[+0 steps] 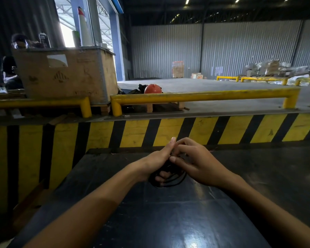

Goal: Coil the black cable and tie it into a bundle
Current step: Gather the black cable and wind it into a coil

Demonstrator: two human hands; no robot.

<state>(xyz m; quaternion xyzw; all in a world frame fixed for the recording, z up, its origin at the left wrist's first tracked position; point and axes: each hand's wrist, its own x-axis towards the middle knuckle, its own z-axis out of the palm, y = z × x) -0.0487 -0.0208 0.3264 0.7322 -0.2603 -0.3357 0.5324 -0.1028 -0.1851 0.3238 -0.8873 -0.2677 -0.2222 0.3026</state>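
Head camera first: where is the cable?

— The black cable (168, 178) is gathered into a few loose loops between the two hands, above a dark, glossy table (168, 221). The loops hang out below the left hand (155, 162) and sag toward the tabletop; whether they touch it is hard to tell against the dark surface.

— And how does the left hand have it?

— Its lower fingers (162, 176) are curled through the loops, closed around the strands. The thumb points up and forward, straight, not pressing on anything that shows.

— The right hand?

— The right hand (197, 163) sits just beside the left, touching it at the fingertips. Its thumb and forefinger are pinched together at the top of the coil, the other fingers bent loosely above. The cable passes under that pinch, but the strand itself is too dark and small there to say for certain that it is gripped.

— What lies beyond the table?

— A wall striped yellow and black (168, 131), right behind the table's far edge. Above it, a yellow rail (204, 96), with a red ball-shaped thing (152, 88) behind it and a big cardboard box (64, 74) off to the left.
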